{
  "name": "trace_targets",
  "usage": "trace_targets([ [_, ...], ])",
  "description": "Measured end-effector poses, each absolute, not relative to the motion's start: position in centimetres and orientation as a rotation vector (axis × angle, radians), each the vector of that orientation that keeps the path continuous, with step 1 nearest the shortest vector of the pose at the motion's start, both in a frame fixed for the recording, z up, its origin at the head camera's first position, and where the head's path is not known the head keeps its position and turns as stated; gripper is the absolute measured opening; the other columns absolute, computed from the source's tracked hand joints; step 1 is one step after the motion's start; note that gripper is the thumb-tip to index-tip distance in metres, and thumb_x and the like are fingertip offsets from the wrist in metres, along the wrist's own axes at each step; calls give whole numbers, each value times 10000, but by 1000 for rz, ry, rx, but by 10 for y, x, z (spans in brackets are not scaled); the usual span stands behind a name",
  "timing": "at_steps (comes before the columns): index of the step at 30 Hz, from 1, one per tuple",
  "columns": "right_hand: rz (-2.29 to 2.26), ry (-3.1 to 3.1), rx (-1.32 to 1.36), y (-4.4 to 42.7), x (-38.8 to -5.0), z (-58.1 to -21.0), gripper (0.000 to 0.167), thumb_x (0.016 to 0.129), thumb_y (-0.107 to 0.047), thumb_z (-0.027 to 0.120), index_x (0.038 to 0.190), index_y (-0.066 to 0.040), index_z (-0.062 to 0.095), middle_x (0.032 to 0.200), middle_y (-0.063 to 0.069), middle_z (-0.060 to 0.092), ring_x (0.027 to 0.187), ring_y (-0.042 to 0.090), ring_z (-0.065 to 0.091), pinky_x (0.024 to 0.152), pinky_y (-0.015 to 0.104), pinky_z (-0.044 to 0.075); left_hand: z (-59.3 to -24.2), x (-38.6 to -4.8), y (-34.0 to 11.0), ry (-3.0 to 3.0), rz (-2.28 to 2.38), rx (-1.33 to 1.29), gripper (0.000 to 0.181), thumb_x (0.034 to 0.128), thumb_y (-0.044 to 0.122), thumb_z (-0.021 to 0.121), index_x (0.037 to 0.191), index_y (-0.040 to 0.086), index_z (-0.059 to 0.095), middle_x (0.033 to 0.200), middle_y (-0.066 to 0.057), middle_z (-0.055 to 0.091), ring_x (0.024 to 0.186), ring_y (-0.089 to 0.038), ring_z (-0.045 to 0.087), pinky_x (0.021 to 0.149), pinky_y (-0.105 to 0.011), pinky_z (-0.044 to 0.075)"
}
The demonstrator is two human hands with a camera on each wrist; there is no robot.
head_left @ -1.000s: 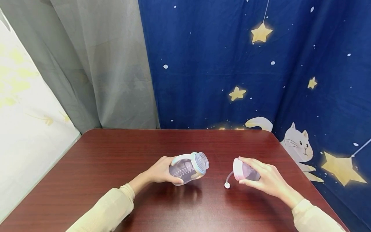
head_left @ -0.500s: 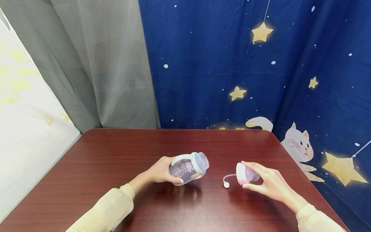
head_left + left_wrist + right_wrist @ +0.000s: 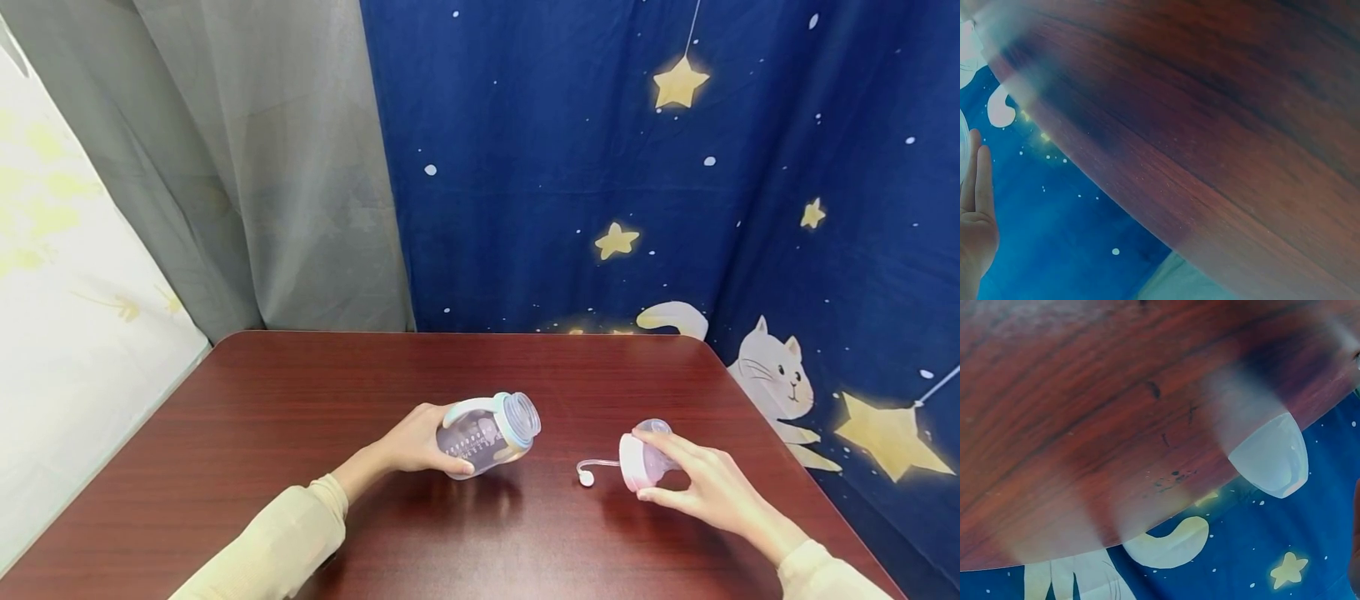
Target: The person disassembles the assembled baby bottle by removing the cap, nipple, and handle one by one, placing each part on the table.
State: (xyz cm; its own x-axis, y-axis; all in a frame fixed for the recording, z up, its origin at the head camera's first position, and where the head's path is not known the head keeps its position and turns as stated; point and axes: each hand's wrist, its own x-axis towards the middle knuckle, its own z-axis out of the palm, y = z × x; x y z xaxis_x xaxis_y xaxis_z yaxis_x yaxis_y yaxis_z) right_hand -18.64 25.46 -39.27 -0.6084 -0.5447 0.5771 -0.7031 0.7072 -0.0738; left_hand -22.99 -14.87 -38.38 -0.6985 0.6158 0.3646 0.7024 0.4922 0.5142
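navy curtain (image 3: 555,167) with yellow stars and a white cat fills the back and right, dark red wood-grain table (image 3: 337,371) in front, grey curtain (image 3: 300,183) back left, white cloth (image 3: 67,317) with yellow print down the left side. cream sleeves (image 3: 277,533) reach in from the bottom edge. left hand (image 3: 416,442) grips the baby bottle (image 3: 480,442), thumb on the near side. right hand (image 3: 708,487) pinches the bottle cap (image 3: 633,462) between thumb and fingers, right of the bottle and apart from it

bottle is mid-table, tilted, uncapped threaded neck pointing right and up; clear body, printed measuring marks, pale blue collar, pale handle along the upper side. cap is turned sideways, white-pink ring, clear dome, thin clear tube (image 3: 603,462) out its left, white ball (image 3: 587,478) at the tip

left hand covers the bottle's base, its fingers mostly hidden behind; right hand covers part of the dome. can't tell if bottle or ball touches the table. left wrist view mostly blurred wood, hand cut off at the edge; milky rounded shape (image 3: 1272,456) in right wrist view, too hazy to identify
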Motion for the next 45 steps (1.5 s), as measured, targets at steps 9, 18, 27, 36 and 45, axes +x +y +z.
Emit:
trace_targets([
  [9,390,-2385,954,262,-178,-399,704,568,-507,751,1180,-219,559,1069,-22,585,777,89,586,615,282,463,-383,-230,-150,-2607,-988,-1142,655,581,504,739,1115,176,548,805,144,564,699,-33,517,593,-208,431],
  [18,392,-2453,971,267,-173,-406,689,592,-516,735,1191,-233,550,1057,-53,584,747,34,560,598,259,467,-384,-231,-151,-2601,-980,-1152,658,579,501,740,1113,166,549,797,140,563,693,-35,515,590,-208,428],
  [27,396,-2488,1020,269,-172,-410,680,601,-501,738,1198,-239,547,1071,-95,570,761,12,542,600,262,467,-383,-231,-151,-2574,-978,-1166,650,580,499,740,1102,160,555,787,143,565,683,-26,514,579,-204,426],
  [36,352,-2544,1056,269,-172,-411,640,626,-524,711,1179,-253,535,1005,-121,576,719,-21,512,588,275,452,-383,-231,-151,-2586,-973,-1159,642,578,502,739,1096,169,556,786,144,563,684,-29,515,579,-203,427],
  [45,332,-2534,1198,270,-174,-412,601,672,-493,690,1205,-268,524,1106,-139,535,886,4,518,618,292,463,-383,-231,-151,-2569,-979,-1174,649,577,491,740,1114,178,552,784,143,564,680,-32,520,583,-204,425],
])
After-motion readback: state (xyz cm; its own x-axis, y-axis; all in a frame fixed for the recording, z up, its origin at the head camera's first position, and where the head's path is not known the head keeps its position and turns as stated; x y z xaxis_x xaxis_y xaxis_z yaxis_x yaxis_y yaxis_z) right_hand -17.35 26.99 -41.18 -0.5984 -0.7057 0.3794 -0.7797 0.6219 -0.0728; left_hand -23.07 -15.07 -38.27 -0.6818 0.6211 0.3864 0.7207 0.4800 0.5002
